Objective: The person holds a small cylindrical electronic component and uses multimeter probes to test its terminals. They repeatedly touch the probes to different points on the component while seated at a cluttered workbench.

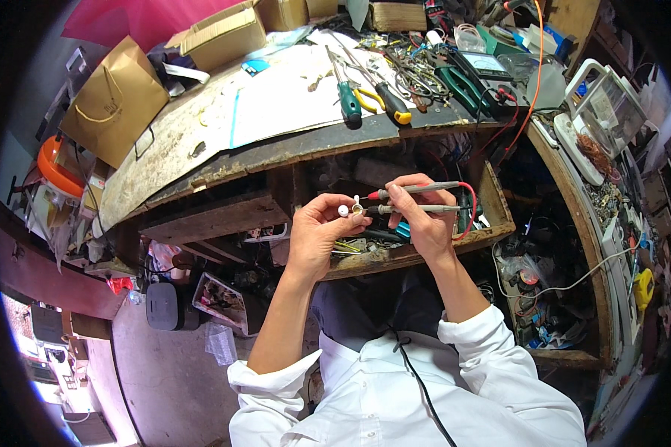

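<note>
My left hand [312, 237] pinches a small white plastic part [344, 211] that looks like an opened earbud, with a round, brassy opening at its right side. In my right hand [429, 232] are two grey test probes, held together like chopsticks. The red-collared probe [434, 186] lies above the black-collared probe [429, 209]. Both tips point left and come close to the white part; whether they touch it is too small to tell. A red lead [473, 212] loops from the probes' back ends. Both hands are over an open wooden drawer [395, 259].
On the bench lie a green-handled screwdriver [349, 103], a yellow-and-black screwdriver [392, 104], green-handled pliers [458, 88], loose metal bits and a multimeter [486, 67]. White paper [276, 112] covers its middle. A paper bag [116, 100] stands left; a cluttered lower compartment [544, 298] is right.
</note>
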Demonstrator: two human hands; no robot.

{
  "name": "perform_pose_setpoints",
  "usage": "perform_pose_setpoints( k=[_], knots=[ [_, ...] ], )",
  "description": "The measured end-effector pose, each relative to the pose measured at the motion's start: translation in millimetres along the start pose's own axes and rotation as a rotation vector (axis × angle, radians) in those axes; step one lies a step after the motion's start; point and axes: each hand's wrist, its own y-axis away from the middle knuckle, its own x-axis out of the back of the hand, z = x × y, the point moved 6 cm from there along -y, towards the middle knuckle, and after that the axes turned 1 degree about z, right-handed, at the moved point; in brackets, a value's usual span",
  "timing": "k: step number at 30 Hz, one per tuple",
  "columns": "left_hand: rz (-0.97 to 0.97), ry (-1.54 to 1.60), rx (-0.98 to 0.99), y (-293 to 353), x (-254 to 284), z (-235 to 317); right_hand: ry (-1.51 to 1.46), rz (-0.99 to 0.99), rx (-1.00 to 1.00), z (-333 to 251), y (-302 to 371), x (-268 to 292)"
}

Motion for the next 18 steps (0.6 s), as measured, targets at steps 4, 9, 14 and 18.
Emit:
perform_pose_setpoints(
  k=[4, 9, 14, 18],
  knots=[
    [-0.006, 0.008, -0.008, 0.5, -0.1, 0.9, 0.005, 0.003, -0.021, 2.2, 0.3, 1.1],
    [0.004, 0.009, 0.004, 1.6, -0.1, 0.9, -0.009, 0.01, -0.019, -0.1, 1.0, -0.5],
    [-0.006, 0.024, 0.004, -1.2, -2.7, -0.5, -0.015, 0.032, -0.029, 1.4, 1.4, 2.0],
    [0.06, -0.055, 0.004, 4.4, -0.9, 5.0, 0.008, 0.011, -0.04, -1.7, 1.9, -1.9]
  ],
)
